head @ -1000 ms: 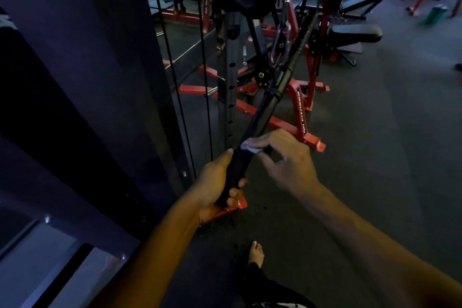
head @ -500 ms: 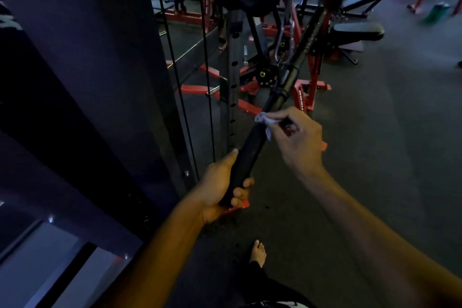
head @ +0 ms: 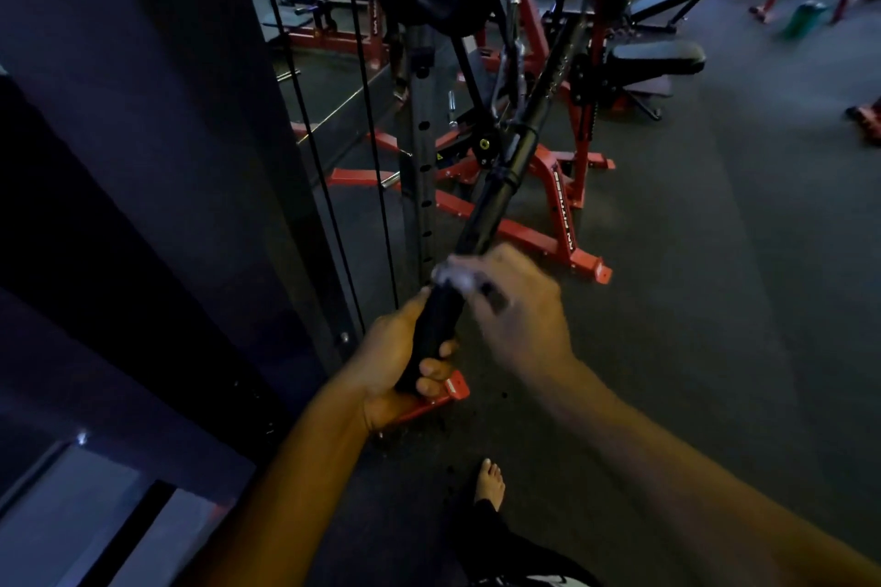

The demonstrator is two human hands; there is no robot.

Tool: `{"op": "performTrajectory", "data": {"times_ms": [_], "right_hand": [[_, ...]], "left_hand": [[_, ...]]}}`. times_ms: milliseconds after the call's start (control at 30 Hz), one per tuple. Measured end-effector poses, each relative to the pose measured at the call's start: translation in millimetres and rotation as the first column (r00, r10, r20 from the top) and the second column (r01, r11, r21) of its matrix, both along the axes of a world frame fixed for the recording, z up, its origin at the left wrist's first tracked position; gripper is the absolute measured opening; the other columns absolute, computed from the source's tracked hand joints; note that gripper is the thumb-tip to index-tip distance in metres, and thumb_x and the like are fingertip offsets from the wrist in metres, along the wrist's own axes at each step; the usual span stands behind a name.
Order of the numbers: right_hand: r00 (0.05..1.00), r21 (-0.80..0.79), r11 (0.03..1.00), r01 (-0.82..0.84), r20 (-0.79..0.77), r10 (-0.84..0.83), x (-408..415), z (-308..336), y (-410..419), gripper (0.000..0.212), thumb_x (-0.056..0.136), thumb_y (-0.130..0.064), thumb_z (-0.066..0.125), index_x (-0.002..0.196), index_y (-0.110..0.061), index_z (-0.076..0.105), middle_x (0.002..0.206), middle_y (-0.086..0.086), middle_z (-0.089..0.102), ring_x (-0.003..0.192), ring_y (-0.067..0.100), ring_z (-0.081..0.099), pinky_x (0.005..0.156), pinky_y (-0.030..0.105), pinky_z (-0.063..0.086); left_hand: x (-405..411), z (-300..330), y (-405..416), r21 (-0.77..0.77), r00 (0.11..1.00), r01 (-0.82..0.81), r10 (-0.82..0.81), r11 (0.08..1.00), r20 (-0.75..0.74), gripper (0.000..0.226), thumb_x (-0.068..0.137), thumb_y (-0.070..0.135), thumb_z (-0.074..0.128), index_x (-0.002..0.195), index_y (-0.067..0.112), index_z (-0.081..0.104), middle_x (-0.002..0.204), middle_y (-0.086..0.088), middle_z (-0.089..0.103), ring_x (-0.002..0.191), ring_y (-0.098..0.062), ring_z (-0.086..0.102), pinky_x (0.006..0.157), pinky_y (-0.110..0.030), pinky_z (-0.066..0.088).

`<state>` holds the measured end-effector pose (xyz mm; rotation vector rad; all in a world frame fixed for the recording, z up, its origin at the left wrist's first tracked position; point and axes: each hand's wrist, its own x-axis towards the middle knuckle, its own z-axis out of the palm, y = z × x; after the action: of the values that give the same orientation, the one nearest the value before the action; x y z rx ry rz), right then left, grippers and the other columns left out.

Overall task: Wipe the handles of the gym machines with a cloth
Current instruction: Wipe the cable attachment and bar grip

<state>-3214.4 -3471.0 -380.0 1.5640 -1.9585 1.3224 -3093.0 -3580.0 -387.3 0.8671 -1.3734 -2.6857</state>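
Observation:
A long black bar handle [head: 491, 210] hangs slanted from a carabiner and cable at the top of the cable machine. My left hand [head: 405, 357] grips the bar's near end, thumb up along it. Just above that, my right hand [head: 515, 315], blurred by motion, wraps around the bar and pinches a small white cloth [head: 453, 276] against it. Most of the cloth is hidden under the fingers.
The machine's dark upright and black cables [head: 333, 186] stand to the left. Red machine frames [head: 562, 224] lie on the floor behind the bar, with a black bench [head: 658, 57] farther back. My bare foot [head: 488, 481] is on the dark rubber floor below.
My right hand slid up the bar with the cloth, then back down toward my left hand. The left hand kept its grip on the bar's end.

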Motion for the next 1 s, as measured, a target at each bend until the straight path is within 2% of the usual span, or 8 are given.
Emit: {"op": "performTrajectory", "data": {"times_ms": [100,267,400,467,567,700,867,1000], "right_hand": [[0.988,0.091,0.990,-0.108,-0.100,0.117,-6.9,-4.3,16.8,0.023,0.094,-0.012,0.061,0.113,-0.003,0.072,0.105,0.011,0.065,0.098,0.014,0.060,0.090,0.018,0.049],[0.991,0.108,0.985,0.131,-0.012,-0.131,-41.4,15.9,-4.0,0.025,0.092,-0.005,0.067,0.116,-0.005,0.072,0.130,0.013,0.056,0.107,0.021,0.057,0.097,0.021,0.046],[0.993,0.103,0.988,0.112,0.030,-0.116,-12.4,-0.6,-0.6,0.037,0.097,-0.019,0.061,0.133,-0.007,0.063,0.141,0.011,0.054,0.128,0.026,0.048,0.110,0.014,0.027],[0.995,0.081,0.995,0.062,0.077,-0.068,6.8,-13.6,5.2,0.047,0.101,-0.023,0.056,0.144,-0.008,0.051,0.154,0.013,0.041,0.143,0.027,0.036,0.119,0.024,0.025],[0.999,0.102,0.995,-0.002,0.036,-0.002,30.4,-29.6,6.2,0.047,0.099,-0.007,0.053,0.145,-0.003,0.048,0.160,0.017,0.032,0.153,0.026,0.022,0.124,0.037,0.022],[0.985,0.187,0.968,-0.166,-0.014,0.172,30.2,-32.7,12.9,0.070,0.076,0.022,0.064,0.141,-0.005,0.054,0.152,0.012,0.047,0.146,0.021,0.035,0.120,0.037,0.029],[0.952,0.208,0.972,-0.113,-0.258,0.166,-2.6,0.8,14.7,0.026,0.096,-0.003,0.062,0.122,-0.004,0.069,0.125,0.012,0.064,0.105,0.023,0.058,0.097,0.021,0.044],[0.952,0.263,0.955,-0.136,-0.233,0.200,9.7,2.8,19.5,0.024,0.097,-0.015,0.063,0.119,-0.006,0.070,0.125,0.009,0.060,0.107,0.021,0.055,0.093,0.022,0.045]], "left_hand": [[2.1,1.3,-0.5,-0.009,1.000,-0.005,0.005,1.000,-0.006,0.046,0.105,0.054,0.038,0.116,0.014,0.060,0.065,-0.003,0.046,0.042,-0.008,0.033,0.033,-0.020,0.028],[-3.1,2.4,4.2,0.043,1.000,0.008,-0.007,0.999,-0.023,0.047,0.108,0.050,0.035,0.129,0.014,0.056,0.066,-0.002,0.043,0.041,-0.008,0.031,0.032,-0.019,0.028],[1.0,3.5,2.2,0.042,1.000,0.005,-0.004,0.999,-0.025,0.044,0.107,0.050,0.038,0.131,0.017,0.056,0.066,-0.002,0.043,0.041,-0.007,0.032,0.031,-0.019,0.028],[3.1,2.9,-0.4,0.009,1.000,-0.002,0.003,1.000,-0.028,0.043,0.107,0.050,0.038,0.121,0.016,0.060,0.067,-0.003,0.045,0.042,-0.007,0.033,0.032,-0.018,0.028],[5.7,2.7,-0.5,-0.022,0.999,-0.014,0.013,1.000,-0.033,0.044,0.105,0.051,0.039,0.103,0.013,0.062,0.067,-0.003,0.048,0.042,-0.007,0.035,0.033,-0.019,0.029],[7.0,2.6,0.4,-0.055,0.999,-0.051,0.050,0.997,-0.022,0.047,0.103,0.057,0.043,0.101,0.016,0.065,0.067,-0.003,0.048,0.042,-0.007,0.036,0.034,-0.017,0.029],[4.5,4.9,1.1,0.009,0.999,0.002,-0.002,1.000,-0.034,0.043,0.106,0.051,0.037,0.096,0.014,0.057,0.067,-0.003,0.044,0.042,-0.006,0.032,0.033,-0.018,0.025],[6.7,4.6,1.1,-0.048,0.999,-0.020,0.019,0.999,-0.029,0.048,0.107,0.049,0.037,0.083,0.011,0.057,0.064,-0.003,0.046,0.042,-0.007,0.033,0.034,-0.019,0.024]]}}
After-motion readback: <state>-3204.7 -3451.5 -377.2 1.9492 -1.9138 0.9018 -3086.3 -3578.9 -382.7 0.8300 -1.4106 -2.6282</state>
